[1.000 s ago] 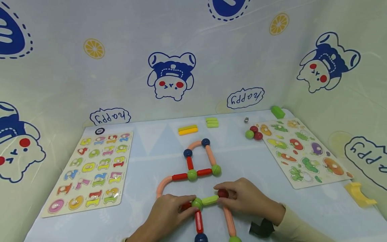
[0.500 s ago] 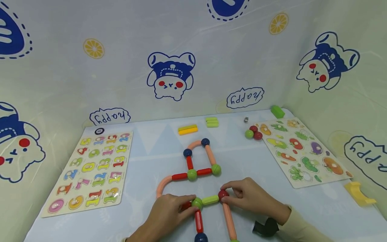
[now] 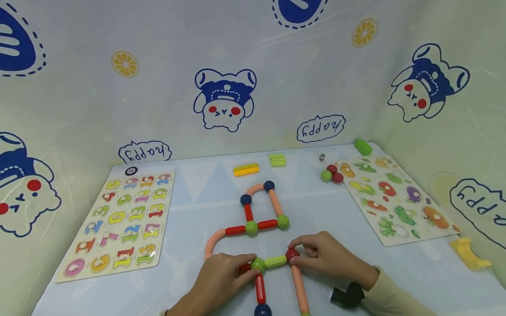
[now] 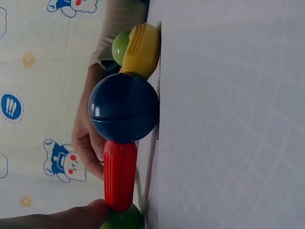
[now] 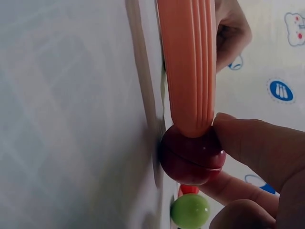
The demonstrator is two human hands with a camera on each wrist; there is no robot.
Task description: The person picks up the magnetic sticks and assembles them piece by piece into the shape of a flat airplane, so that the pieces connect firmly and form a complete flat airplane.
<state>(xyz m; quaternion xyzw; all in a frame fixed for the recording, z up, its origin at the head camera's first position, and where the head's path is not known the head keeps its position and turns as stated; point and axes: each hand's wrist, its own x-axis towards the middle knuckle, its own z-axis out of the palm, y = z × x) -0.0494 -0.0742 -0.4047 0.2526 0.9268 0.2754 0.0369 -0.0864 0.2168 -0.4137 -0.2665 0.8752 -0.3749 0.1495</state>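
Note:
A flat build of magnetic rods and balls lies on the table. My left hand pinches a green ball between thumb and index finger, with a red rod partly hidden under the fingers. From that ball a light green rod runs to a red ball. Thumb and index finger of my right hand pinch this red ball, where a peach rod also meets it. Another red rod joins the green ball to a dark blue ball, followed by a yellow rod.
Ahead stands the rest of the build, with a curved peach rod. Spare yellow rods, light green rods and loose balls lie farther back. A number puzzle board is at left, a vegetable puzzle board at right.
My right hand has shifted slightly to the right, its fingertips uncovering more of the red ball, which has moved a little toward me. The left hand has stayed in place.

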